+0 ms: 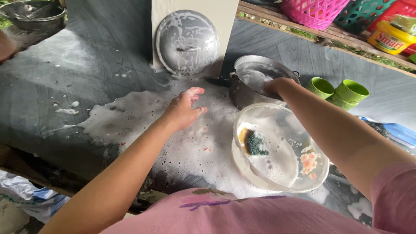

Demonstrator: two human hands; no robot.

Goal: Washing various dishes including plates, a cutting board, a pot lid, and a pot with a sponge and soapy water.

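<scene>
Head view, looking down at a wet dark counter [52,86] with a big patch of soapy foam [143,117] across the middle. Left hand [184,108] hovers over the foam, fingers loosely spread, open, holding nothing; can't tell if it touches the surface. Right hand [276,86] is at the rim of a metal pot [251,82], reaching into or gripping its edge; fingers mostly hidden, so grip can't be confirmed. Pot stands behind and touching a clear plastic bowl [281,147] near the front edge of the counter. Bowl holds soapy water, a green scouring sponge [253,144] on the left side and a small orange-pink scrap [309,164] on the right. A foam-covered metal lid [187,42] leans upright against a pale post [225,17], just left of the pot. Two green cups [338,91] lie on their sides to the right of the pot. Back right: pink basket [314,11], yellow tub [390,38]. Far left: metal basin [32,15]. Pink shirt [242,216] at bottom.
</scene>
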